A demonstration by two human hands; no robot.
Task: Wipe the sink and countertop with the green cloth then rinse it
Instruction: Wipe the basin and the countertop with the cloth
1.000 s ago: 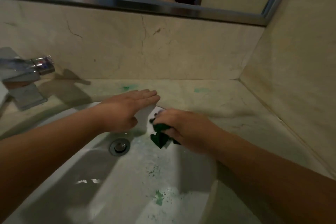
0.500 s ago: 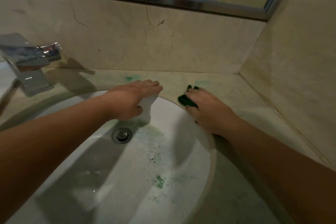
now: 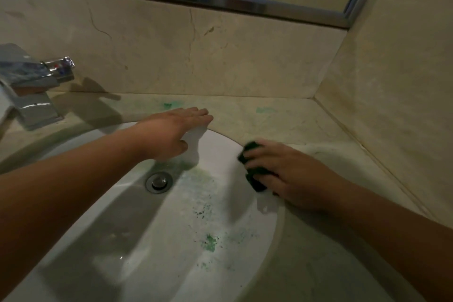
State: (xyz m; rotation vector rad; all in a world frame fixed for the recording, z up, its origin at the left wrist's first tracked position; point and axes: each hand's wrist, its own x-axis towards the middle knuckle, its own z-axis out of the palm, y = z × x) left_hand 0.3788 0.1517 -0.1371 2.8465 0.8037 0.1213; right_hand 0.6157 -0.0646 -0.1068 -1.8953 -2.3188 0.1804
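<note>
at the right rim of the white oval ceramic sink (image 3: 147,240), the right hand (image 3: 289,174) grips the dark green crumpled cloth (image 3: 251,149), fingers curled over it, pressing it where the basin meets the beige marble countertop (image 3: 294,130). the left hand (image 3: 171,135) lies flat and open on the far rim, holding nothing. wiping looks only partly done: green flecks (image 3: 209,243) dot the basin and two pale green smears (image 3: 264,110) mark the counter. rinsing under the chrome tap (image 3: 31,91) is not yet begun.
</note>
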